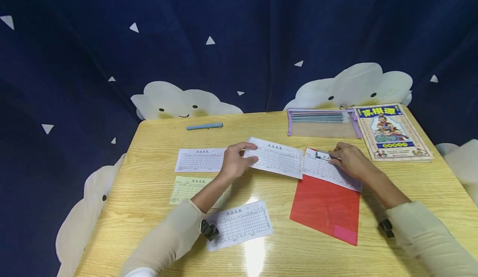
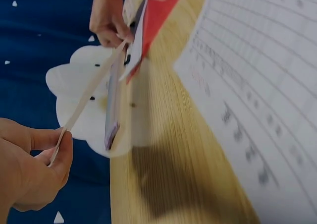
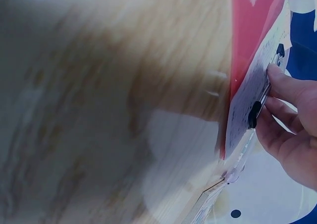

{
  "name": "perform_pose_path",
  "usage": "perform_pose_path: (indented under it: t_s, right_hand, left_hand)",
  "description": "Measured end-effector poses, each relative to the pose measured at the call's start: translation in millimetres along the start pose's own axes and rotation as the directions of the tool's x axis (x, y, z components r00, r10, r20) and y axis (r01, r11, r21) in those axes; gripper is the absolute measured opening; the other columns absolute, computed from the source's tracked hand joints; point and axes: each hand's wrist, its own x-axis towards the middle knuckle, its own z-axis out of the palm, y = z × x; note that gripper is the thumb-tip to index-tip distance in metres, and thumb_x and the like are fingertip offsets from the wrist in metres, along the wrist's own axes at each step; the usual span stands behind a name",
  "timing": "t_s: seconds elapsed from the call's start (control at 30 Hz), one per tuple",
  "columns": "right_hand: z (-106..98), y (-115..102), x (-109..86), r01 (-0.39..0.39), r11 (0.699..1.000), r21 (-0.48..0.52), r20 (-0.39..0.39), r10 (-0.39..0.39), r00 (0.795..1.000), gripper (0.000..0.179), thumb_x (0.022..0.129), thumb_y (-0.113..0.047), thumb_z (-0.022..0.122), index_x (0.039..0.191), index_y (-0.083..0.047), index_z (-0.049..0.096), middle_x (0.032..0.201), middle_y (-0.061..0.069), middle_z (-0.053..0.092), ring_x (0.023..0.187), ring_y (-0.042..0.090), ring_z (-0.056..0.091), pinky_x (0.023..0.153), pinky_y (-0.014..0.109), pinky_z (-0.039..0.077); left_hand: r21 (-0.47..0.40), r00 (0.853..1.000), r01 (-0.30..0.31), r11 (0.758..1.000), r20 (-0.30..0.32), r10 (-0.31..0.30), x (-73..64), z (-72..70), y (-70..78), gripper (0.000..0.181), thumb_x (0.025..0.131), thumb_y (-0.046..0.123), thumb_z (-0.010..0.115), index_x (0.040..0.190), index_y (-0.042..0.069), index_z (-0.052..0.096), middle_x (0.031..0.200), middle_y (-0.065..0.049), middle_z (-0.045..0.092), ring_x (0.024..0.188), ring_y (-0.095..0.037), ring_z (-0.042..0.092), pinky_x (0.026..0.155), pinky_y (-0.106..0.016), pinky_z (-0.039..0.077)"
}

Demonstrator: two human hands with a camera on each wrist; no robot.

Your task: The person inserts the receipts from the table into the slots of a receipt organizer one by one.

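Between thumb and fingers, my left hand (image 1: 236,160) pinches the left end of a white receipt slip (image 1: 278,156) printed with a table. That slip is raised above the table, its right end reaching the red clipboard (image 1: 325,210). At the clipboard's top edge, my right hand (image 1: 349,159) holds the metal clip (image 1: 321,155), thumb on the near side and fingers behind in the right wrist view. Another white slip (image 1: 313,168) lies across the top of the clipboard, at the clip. Black ends of the clip (image 3: 254,115) show in the right wrist view.
A white slip (image 1: 199,160), a pale green slip (image 1: 186,189) and another white slip (image 1: 242,225) lie on the wooden table (image 1: 157,144). Along the back are a blue pen (image 1: 204,126), a mesh pencil pouch (image 1: 323,129) and a comic-covered book (image 1: 392,133).
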Motion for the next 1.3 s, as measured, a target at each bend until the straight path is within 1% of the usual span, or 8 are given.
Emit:
perform_pose_path:
  t_s: [0.13, 0.23, 0.37, 0.63, 0.87, 1.0, 1.2, 1.3]
  right_hand:
    - [0.6, 1.1, -0.3, 0.008, 1.000, -0.003, 0.000, -0.008, 1.000, 0.022, 0.073, -0.008, 0.077, 0.089, 0.005, 0.073, 0.074, 0.010, 0.058, 0.066, 0.023, 0.057, 0.062, 0.041, 0.050]
    - [0.3, 1.1, -0.5, 0.008, 1.000, 0.005, 0.004, -0.008, 1.000, 0.022, 0.073, -0.008, 0.077, 0.090, 0.005, 0.073, 0.074, 0.010, 0.059, 0.066, 0.022, 0.057, 0.062, 0.040, 0.050]
    - [-0.1, 1.0, -0.9, 0.003, 1.000, 0.013, 0.003, -0.003, 1.000, 0.022, 0.073, -0.008, 0.077, 0.091, 0.006, 0.073, 0.075, 0.010, 0.059, 0.067, 0.023, 0.058, 0.063, 0.041, 0.051]
    - [-0.8, 0.3, 0.7, -0.017, 1.000, 0.010, 0.022, 0.017, 1.000, 0.023, 0.074, -0.008, 0.076, 0.092, 0.005, 0.073, 0.075, 0.010, 0.059, 0.069, 0.023, 0.059, 0.065, 0.042, 0.051]
    - [-1.9, -0.2, 1.0, -0.044, 0.999, 0.017, 0.044, 0.043, 0.998, 0.025, 0.076, -0.010, 0.075, 0.095, 0.006, 0.072, 0.077, 0.011, 0.060, 0.070, 0.025, 0.060, 0.067, 0.043, 0.052]
    - [-2.0, 0.2, 0.7, -0.026, 0.999, 0.019, 0.030, 0.026, 0.999, 0.024, 0.075, -0.010, 0.076, 0.093, 0.006, 0.072, 0.077, 0.011, 0.060, 0.070, 0.026, 0.060, 0.067, 0.043, 0.052]
    - [-3.3, 0.4, -1.0, -0.022, 0.999, 0.027, 0.003, 0.022, 1.000, 0.023, 0.073, -0.008, 0.077, 0.092, 0.005, 0.073, 0.075, 0.010, 0.059, 0.069, 0.025, 0.060, 0.065, 0.042, 0.051]
    - [-2.7, 0.3, -0.9, -0.028, 0.999, 0.030, 0.016, 0.027, 0.999, 0.024, 0.074, -0.008, 0.076, 0.093, 0.005, 0.073, 0.076, 0.010, 0.060, 0.069, 0.025, 0.060, 0.065, 0.042, 0.051]
  left_hand:
    - [0.020, 0.999, -0.015, 1.000, 0.030, 0.015, 1.5, 16.6, 7.3, 0.028, 0.078, 0.005, 0.075, 0.104, 0.013, 0.072, 0.122, -0.006, 0.064, 0.100, -0.022, 0.055, 0.073, -0.026, 0.048]
    - [0.034, 0.998, -0.030, 0.999, 0.053, 0.029, 1.5, 31.2, 11.9, 0.028, 0.077, 0.004, 0.075, 0.103, 0.012, 0.072, 0.116, -0.007, 0.066, 0.089, -0.018, 0.054, 0.064, -0.021, 0.045]
    - [0.049, 0.996, -0.045, 0.998, 0.082, 0.041, 2.1, 52.1, 15.7, 0.027, 0.077, 0.004, 0.076, 0.103, 0.012, 0.073, 0.114, -0.006, 0.068, 0.086, -0.013, 0.055, 0.066, -0.018, 0.045]
    - [0.032, 0.988, -0.073, 0.997, 0.136, 0.068, 7.4, 92.4, 14.4, 0.029, 0.073, -0.004, 0.074, 0.100, 0.003, 0.072, 0.092, -0.012, 0.072, 0.063, -0.003, 0.056, 0.051, -0.013, 0.044]
    - [0.065, 0.983, -0.083, 0.994, 0.171, 0.071, 9.3, 116.3, 16.6, 0.032, 0.071, -0.007, 0.072, 0.101, 0.004, 0.072, 0.095, -0.012, 0.073, 0.067, -0.002, 0.055, 0.055, -0.011, 0.043]
    - [0.127, 0.984, -0.095, 0.987, 0.163, 0.074, 10.4, 127.8, 17.7, 0.032, 0.070, -0.007, 0.074, 0.100, 0.005, 0.072, 0.094, -0.009, 0.073, 0.075, -0.006, 0.059, 0.062, -0.010, 0.044]
    - [0.212, 0.979, -0.163, 0.964, 0.154, 0.132, 11.8, 143.4, 20.0, 0.031, 0.069, -0.002, 0.078, 0.099, 0.004, 0.072, 0.099, -0.007, 0.072, 0.089, -0.007, 0.061, 0.075, -0.010, 0.045]
    - [0.238, 0.982, -0.155, 0.959, 0.141, 0.123, 12.4, 148.4, 20.4, 0.031, 0.069, 0.000, 0.079, 0.099, 0.004, 0.072, 0.101, -0.006, 0.072, 0.094, -0.008, 0.061, 0.080, -0.012, 0.046]
